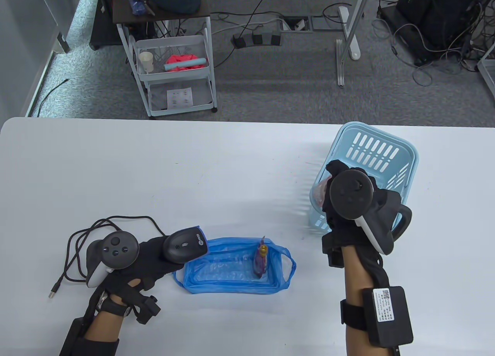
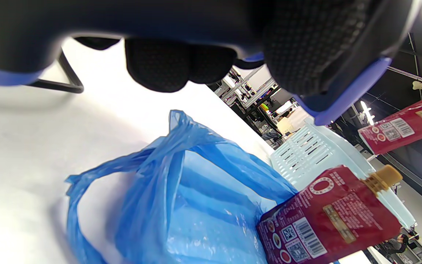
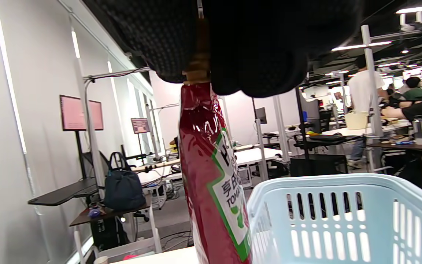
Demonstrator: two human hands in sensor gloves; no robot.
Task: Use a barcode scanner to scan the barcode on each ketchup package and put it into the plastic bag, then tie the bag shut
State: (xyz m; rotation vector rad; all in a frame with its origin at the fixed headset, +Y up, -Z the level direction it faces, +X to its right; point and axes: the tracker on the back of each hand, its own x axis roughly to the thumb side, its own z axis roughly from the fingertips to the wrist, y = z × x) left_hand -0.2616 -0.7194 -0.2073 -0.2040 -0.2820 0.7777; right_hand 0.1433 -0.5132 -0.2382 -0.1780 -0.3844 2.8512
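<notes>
We see right hand [image 1: 350, 201] pinching ketchup package [image 3: 214, 176] by its cap, hanging below fingers, beside basket [image 1: 381, 151]; left hand [image 1: 131, 263] grips scanner [image 1: 185, 244].

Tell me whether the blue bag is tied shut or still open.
Open. The blue bag lies spread on the table with its handles loose and untied, and a ketchup pouch stands inside its mouth.

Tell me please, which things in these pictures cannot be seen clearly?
- Inside of the light blue basket: table view, covered by the right hand; the right wrist view shows only its rim.
- Held ketchup package: right wrist view, bottom cut off by the frame edge, cap hidden by fingers; barcode side not shown there.
- Barcode scanner: left wrist view, too close and blurred.
</notes>
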